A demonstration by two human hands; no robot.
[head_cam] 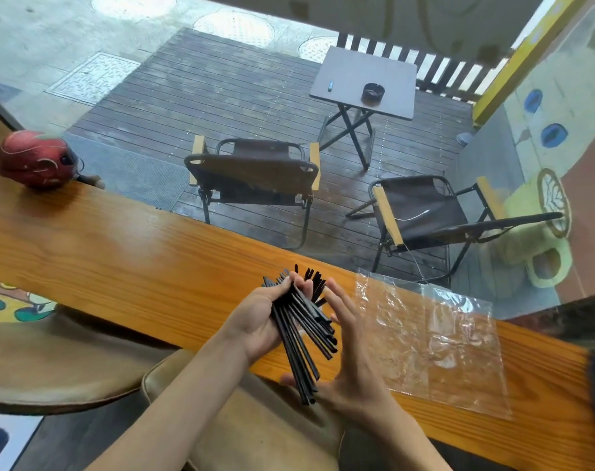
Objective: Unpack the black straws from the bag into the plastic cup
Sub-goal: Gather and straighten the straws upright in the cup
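— Black straws [299,321], where are they?
— Bunched in the left hand [260,322], whose fingers curl round the upper part of the bundle. They fan out untidily, upper ends poking past the fingertips, lower ends hanging down over the near edge of the wooden bench [119,253].
— And the right hand [352,362]?
— Spread wide, fingers straight, its palm laid against the right side of the bundle. It grips nothing.
— The bag?
— A clear plastic bag [435,338] lies flat and crinkled on the bench, just right of the right hand. No straws show inside it.
— The plastic cup?
— I cannot find it in this view.
— What else is about?
— A red round ornament [37,159] sits at the far left of the bench. A tan padded seat [241,419] is below the forearms. Beyond the window, on dark decking, stand two folding chairs [255,175] and a small folding table [364,83] carrying a black ashtray [373,92] and a small blue object, too small to name
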